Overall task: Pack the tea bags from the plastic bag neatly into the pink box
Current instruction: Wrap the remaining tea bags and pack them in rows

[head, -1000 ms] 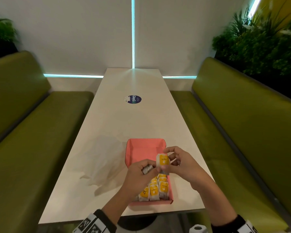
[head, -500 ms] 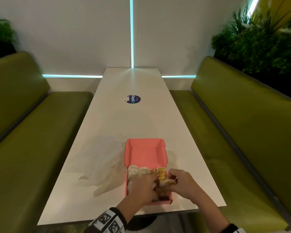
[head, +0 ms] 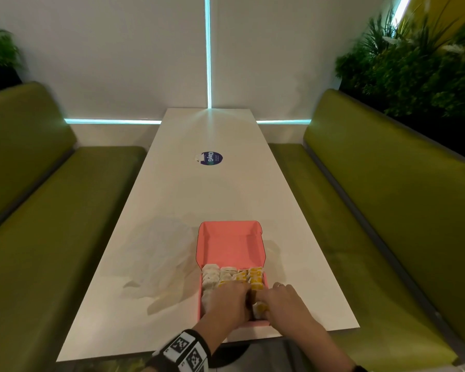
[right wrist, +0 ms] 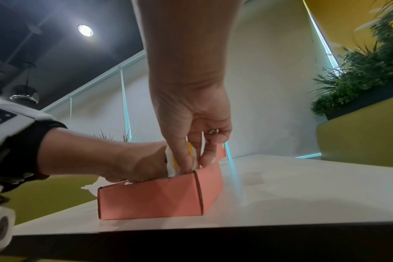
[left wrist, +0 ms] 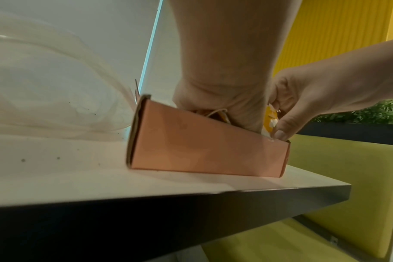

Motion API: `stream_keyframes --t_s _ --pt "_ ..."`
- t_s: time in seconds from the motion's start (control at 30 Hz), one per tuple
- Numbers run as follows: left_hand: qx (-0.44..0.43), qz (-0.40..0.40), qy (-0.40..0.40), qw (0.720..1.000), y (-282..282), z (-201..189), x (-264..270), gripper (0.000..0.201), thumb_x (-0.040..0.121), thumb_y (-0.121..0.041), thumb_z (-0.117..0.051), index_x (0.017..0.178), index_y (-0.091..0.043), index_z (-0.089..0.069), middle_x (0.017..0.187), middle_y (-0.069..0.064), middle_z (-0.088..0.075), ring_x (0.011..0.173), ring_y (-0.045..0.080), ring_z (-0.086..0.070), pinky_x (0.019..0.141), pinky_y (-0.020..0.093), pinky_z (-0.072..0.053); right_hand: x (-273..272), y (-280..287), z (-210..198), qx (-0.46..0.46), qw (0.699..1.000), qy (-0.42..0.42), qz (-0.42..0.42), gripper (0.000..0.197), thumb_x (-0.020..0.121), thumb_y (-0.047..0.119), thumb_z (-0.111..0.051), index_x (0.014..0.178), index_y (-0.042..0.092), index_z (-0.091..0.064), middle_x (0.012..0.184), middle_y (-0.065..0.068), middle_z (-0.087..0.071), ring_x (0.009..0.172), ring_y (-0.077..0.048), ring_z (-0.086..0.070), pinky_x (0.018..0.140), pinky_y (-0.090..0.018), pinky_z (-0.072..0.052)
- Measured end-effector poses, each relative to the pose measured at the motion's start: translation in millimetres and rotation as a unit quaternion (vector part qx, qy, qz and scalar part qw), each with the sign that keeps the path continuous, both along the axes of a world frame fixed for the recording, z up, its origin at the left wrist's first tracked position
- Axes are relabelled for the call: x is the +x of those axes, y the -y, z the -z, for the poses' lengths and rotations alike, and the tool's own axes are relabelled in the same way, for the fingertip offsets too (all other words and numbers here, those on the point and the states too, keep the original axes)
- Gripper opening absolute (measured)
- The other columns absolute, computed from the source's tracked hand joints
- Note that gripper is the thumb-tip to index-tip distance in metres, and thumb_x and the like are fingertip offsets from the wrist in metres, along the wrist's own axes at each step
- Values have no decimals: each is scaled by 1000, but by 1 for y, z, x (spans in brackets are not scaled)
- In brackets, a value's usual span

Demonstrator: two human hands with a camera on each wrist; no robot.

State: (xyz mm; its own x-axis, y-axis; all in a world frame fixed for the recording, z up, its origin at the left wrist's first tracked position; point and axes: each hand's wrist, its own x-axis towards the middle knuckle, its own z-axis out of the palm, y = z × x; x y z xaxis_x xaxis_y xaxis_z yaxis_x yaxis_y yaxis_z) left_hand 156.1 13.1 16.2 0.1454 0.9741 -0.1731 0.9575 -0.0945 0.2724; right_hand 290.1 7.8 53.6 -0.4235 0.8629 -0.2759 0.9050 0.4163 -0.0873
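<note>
The pink box is seen lying open at the near end of the white table, with both hands reaching down into its near half. A yellow-and-white tea bag is pinched between the thumb and fingers of the right hand at the box's near right corner, its lower end already hidden behind the box wall; in the head view only a small part of it is visible below the knuckles. The left hand is laid over the packed tea bags just beside the right hand, fingers pointing down into the box; its fingertips are concealed by the wall and by the hand itself, so whether anything is gripped cannot be told. Rows of tea bags are seen beyond both hands, the ones under the palms being covered. The plastic bag is spread crumpled on the table to the left of the left hand, near the box; its contents cannot be made out through the pale film. In the left wrist view the far side of the box is cut off by the forearm.
</note>
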Motion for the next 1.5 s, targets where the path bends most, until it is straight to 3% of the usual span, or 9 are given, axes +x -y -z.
stream_keyframes --t_s 0.37,0.5,0.63,0.77,0.87,1.03,1.2,1.33,1.5 --pt "-19 -51 20 998 4 -6 3 16 86 -34 -49 94 -32 -63 100 -5 -65 92 18 -59 73 31 -46 -3 -1 2 -77 996 -25 45 25 94 26 -47 113 19 -62 113 -11 -62 100 -26 -60 89 -33 -48" --pt "-22 -62 14 998 5 -12 4 15 90 -32 -49 96 -32 -63 104 -6 -63 95 17 -58 71 28 -41 -4 -4 2 -83 996 4 46 26 95 29 -47 114 21 -63 113 -10 -61 100 -26 -59 81 -31 -45" --pt "-66 -63 4 996 2 -16 4 19 92 -31 -48 107 -33 -59 109 -4 -60 90 15 -51 76 28 -39 -10 -6 6 -84 995 33 44 25 94 28 -49 113 20 -63 111 -8 -62 99 -24 -60 82 -32 -47" --pt "-161 -46 4 986 -11 -16 2 22 90 -28 -48 110 -28 -59 118 1 -59 100 20 -53 93 33 -43 -15 -8 4 -78 994 71 29 27 95 28 -48 114 13 -61 113 -9 -61 102 -26 -59 81 -33 -46" --pt "-126 -43 2 991 -9 -11 3 21 89 -28 -49 107 -29 -60 110 0 -61 93 19 -54 87 32 -44 -19 -10 1 -81 993 82 20 30 95 31 -48 113 10 -61 114 -11 -60 104 -29 -58 81 -35 -45" --pt "-70 -66 14 995 -6 -1 4 22 89 -25 -51 108 -30 -60 108 -2 -63 99 20 -58 90 34 -47 -22 -16 1 -94 992 84 16 29 92 30 -49 112 12 -60 113 -10 -62 102 -29 -60 77 -35 -45" --pt "-55 -33 44 997 -10 6 -3 22 93 -31 -48 112 -24 -58 109 0 -63 97 18 -58 88 28 -44 -21 -18 6 -91 993 61 34 29 91 33 -49 110 14 -59 110 -9 -63 99 -28 -61 78 -34 -47" --pt "48 -64 87 993 -7 12 -15 29 93 -46 -44 96 -24 -64 95 -4 -66 78 9 -53 74 19 -41 -19 -18 7 -74 995 38 54 26 92 26 -47 107 12 -62 110 -10 -62 100 -29 -60 74 -32 -42" --pt "93 -45 159 982 -3 20 -27 23 92 -37 -49 86 -21 -64 88 -3 -67 76 6 -52 70 15 -35 -21 -17 9 -40 998 20 51 21 92 16 -46 109 12 -58 114 -9 -62 103 -30 -60 81 -33 -46"
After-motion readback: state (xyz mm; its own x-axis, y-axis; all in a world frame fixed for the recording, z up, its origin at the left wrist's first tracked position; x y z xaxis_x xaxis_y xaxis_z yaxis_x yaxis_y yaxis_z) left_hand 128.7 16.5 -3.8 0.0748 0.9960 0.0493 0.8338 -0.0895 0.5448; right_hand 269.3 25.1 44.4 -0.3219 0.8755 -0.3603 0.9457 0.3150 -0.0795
